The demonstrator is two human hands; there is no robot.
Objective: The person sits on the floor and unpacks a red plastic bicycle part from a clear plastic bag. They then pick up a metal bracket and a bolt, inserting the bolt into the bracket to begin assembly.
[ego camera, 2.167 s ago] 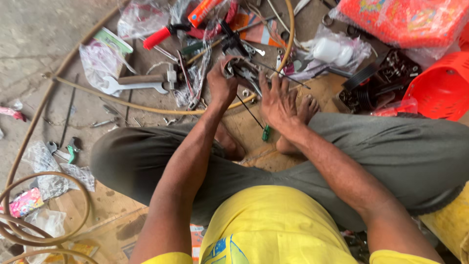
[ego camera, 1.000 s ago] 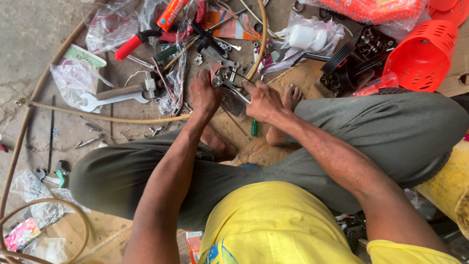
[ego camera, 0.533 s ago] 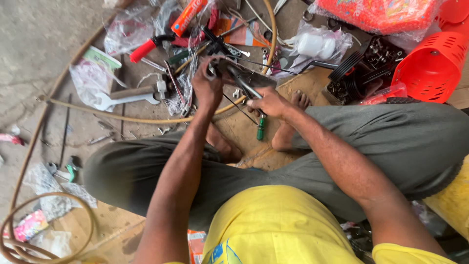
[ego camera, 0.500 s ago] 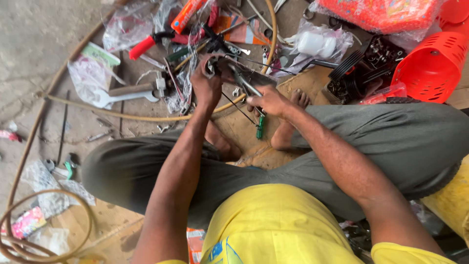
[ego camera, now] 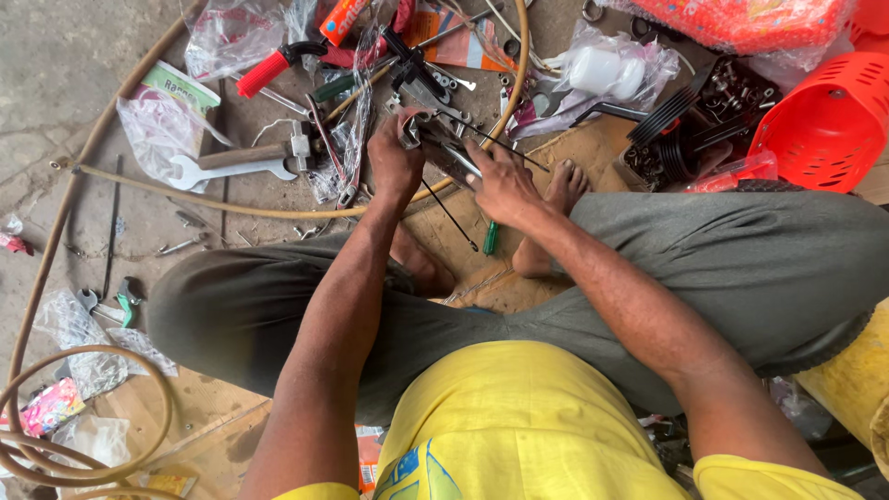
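Head view shows the left hand [ego camera: 394,162] clenched around a small metal part [ego camera: 414,130], held above the cluttered floor [ego camera: 56,56]. Just beside it, the right hand [ego camera: 503,181] pinches a thin metal rod [ego camera: 443,153] between curled fingers [ego camera: 477,171], near the person's bare foot [ego camera: 554,208].

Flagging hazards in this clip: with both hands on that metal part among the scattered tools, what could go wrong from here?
1. The left hand and right hand grip a small metal part close together; a slip could pinch fingers.
2. The thin black cable trails toward the bare foot and may snag.
3. The wrench and other loose tools crowd the floor, so small pieces could get lost.
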